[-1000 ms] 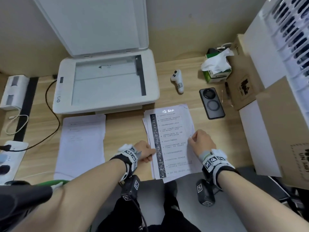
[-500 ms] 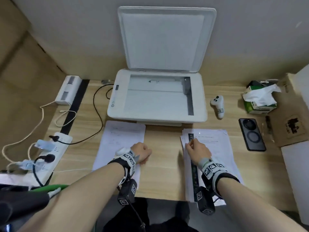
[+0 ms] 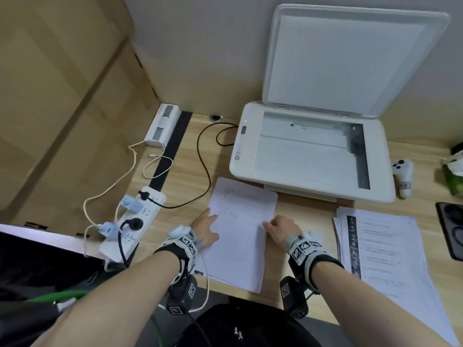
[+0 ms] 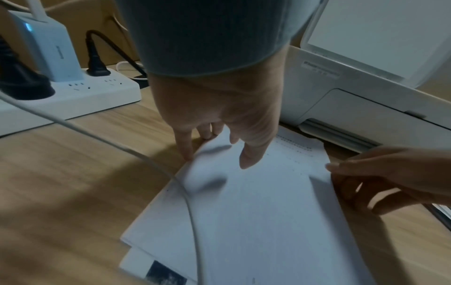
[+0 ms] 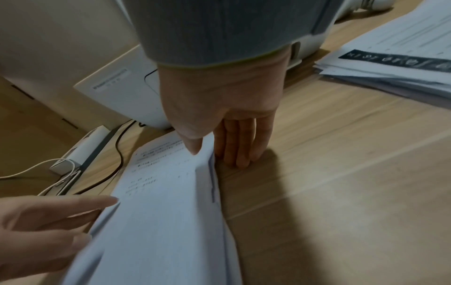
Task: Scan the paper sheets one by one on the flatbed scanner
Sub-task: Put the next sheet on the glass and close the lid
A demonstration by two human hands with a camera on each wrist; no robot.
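Observation:
The white flatbed scanner (image 3: 250, 136) stands at the back of the table with its lid (image 3: 350, 58) up and the glass (image 3: 305, 151) bare. In front of it lies a thin pile of white sheets (image 3: 240, 236). My left hand (image 3: 204, 227) touches the pile's left edge with straight fingers (image 4: 187, 154), its thumb hovering over the paper. My right hand (image 3: 275, 225) pinches the top sheet's (image 5: 165, 192) right edge, thumb on top, fingers (image 5: 241, 152) beside and under it, and the edge is slightly lifted. A thicker pile with a dark printed strip (image 3: 385, 249) lies to the right.
A power strip (image 3: 130, 221) with plugs and cables lies at the left, and a black cable (image 3: 205, 171) runs to the scanner. A white controller (image 3: 403, 176), a green tissue box (image 3: 453, 176) and a black phone (image 3: 451, 229) lie at the right. Bare wood (image 3: 308, 221) separates the piles.
Both hands have left the right pile and moved left. The left hand went first, the right followed, and now they hold the left pile's two side edges. The view turned left.

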